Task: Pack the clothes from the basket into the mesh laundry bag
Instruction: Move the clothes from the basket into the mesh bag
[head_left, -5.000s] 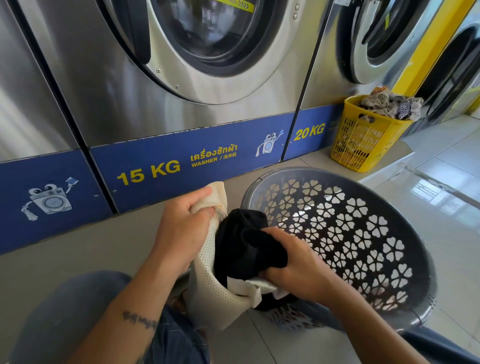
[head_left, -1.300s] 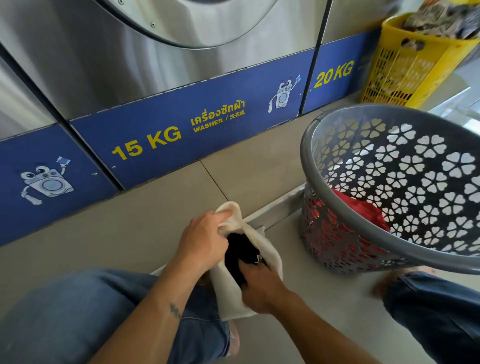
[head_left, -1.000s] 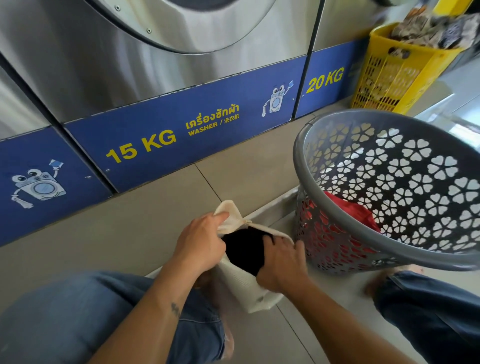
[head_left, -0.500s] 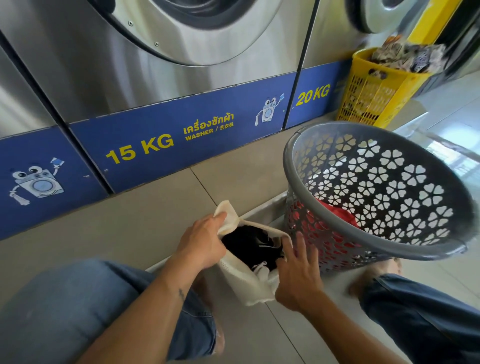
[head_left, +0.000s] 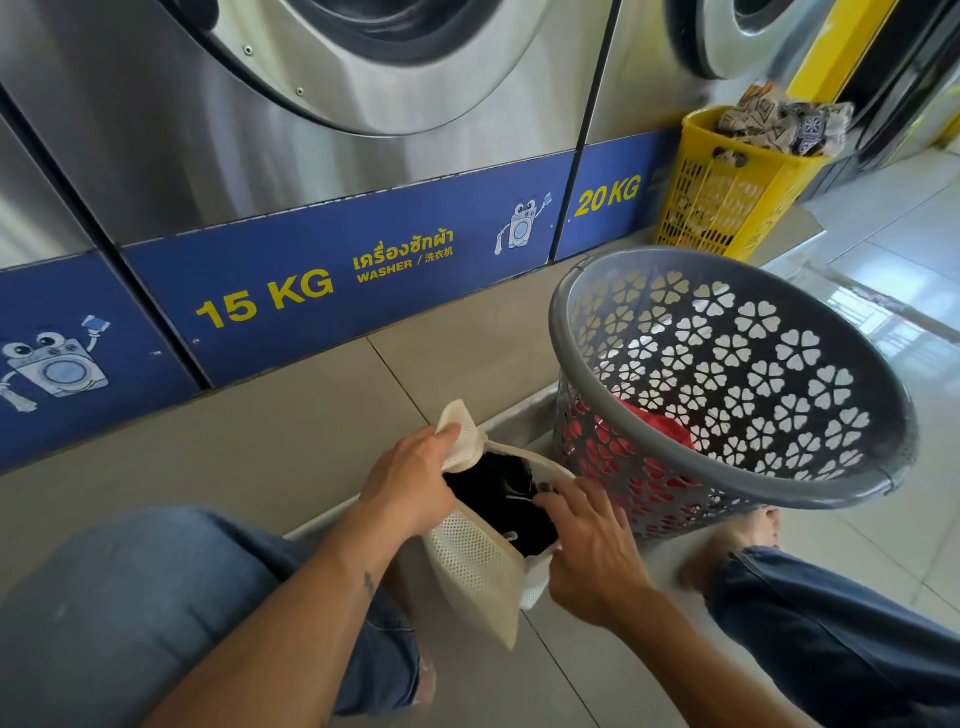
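Observation:
A cream mesh laundry bag sits on the floor between my knees, its mouth held wide. My left hand grips the bag's upper rim. Inside lies a black garment. My right hand rests on the bag's right edge with fingers spread, holding nothing. To the right stands a grey plastic basket with flower-shaped holes, tilted toward me. A red garment lies at its bottom.
Steel washers with blue 15 KG and 20 KG panels line the wall behind. A yellow basket full of patterned cloth stands at the back right. My jeans-clad knees flank the bag; a bare foot is under the grey basket.
My right hand has pushed the black garment down into the bag and come out, now resting open on the bag's edge. The view lifted a little toward the washers.

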